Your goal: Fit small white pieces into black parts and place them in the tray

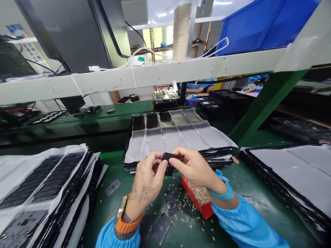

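Observation:
Between my two hands is a small flat black plate [168,157], held up above the green bench. My left hand [148,182] pinches its left side, thumb in front. Fingers of my right hand [192,167] grip the right side, with the thumb lying across its face. Part of the plate is hidden behind the fingers. Just under my right hand stands a red box [198,196] filled with small beige pieces. Below my hands, dark flat plates [161,227] lie on the bench, with beige bits scattered around them.
A stack of lined trays [170,141] stands ahead, a few black plates in its far pockets. More tray stacks rise at left [64,193] and right [297,172]. A white shelf beam [165,74] crosses overhead, carrying a blue bin [258,29]. A co-worker's arm shows behind.

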{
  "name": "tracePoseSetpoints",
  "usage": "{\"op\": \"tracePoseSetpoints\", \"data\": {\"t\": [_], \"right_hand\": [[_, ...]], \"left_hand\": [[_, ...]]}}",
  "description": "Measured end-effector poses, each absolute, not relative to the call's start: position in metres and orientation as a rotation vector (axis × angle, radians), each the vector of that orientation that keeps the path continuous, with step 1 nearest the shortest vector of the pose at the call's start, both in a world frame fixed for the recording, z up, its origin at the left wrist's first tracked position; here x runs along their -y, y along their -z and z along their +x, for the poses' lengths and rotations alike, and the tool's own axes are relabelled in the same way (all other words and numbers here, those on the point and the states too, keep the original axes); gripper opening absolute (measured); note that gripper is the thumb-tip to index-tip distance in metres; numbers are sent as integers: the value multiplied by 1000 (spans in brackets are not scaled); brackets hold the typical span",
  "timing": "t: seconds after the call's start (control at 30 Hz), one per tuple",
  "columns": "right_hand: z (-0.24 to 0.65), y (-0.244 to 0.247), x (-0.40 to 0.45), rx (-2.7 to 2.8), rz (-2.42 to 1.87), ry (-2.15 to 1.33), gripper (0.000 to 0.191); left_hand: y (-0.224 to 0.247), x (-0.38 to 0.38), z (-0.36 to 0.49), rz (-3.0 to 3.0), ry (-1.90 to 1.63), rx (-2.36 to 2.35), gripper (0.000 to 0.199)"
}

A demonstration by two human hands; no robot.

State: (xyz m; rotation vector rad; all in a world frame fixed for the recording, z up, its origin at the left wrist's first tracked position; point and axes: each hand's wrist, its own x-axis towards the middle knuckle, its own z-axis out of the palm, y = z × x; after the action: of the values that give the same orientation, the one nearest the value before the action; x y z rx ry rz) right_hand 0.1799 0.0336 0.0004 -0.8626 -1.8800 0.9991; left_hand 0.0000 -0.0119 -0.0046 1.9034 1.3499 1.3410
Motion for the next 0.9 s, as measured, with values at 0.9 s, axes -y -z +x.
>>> {"op": "tracePoseSetpoints", "data": {"t": [0.9], "right_hand": [[180, 11, -31, 2261, -603, -118, 22]], "left_hand": [[6, 4, -2, 1888, -1242, -1552, 15]]}}
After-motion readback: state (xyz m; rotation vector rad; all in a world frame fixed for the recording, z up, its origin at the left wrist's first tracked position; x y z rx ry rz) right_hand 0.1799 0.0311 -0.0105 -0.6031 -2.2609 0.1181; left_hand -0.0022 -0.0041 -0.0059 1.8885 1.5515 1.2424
